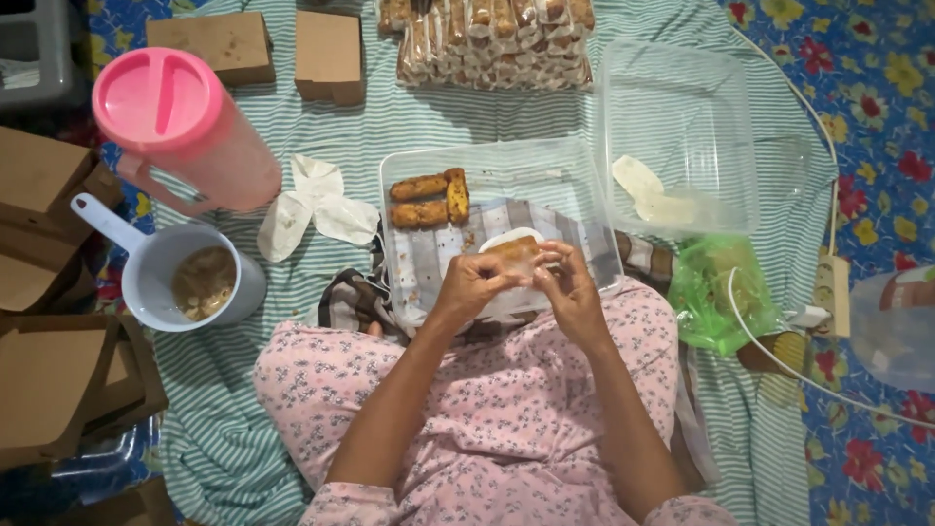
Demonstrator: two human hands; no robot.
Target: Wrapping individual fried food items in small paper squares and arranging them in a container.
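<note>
My left hand (470, 283) and my right hand (572, 291) meet over my lap, both gripping a golden-brown fried roll (514, 249) partly wrapped in a thin white wrapper (505, 237). They hover above the near part of a clear plastic container (499, 162), which rests on a checked cloth and holds three fried rolls (430, 200) at its far left.
A pink jug (180, 127) and a white scoop of brown filling (198, 281) stand at left, with crumpled white wrappers (314, 207) beside them. Brown cardboard boxes (234, 44) lie around. Wrapped rolls (492, 44) are stacked at the far side. A clear lid (682, 136) and a green bag (716, 292) sit at right.
</note>
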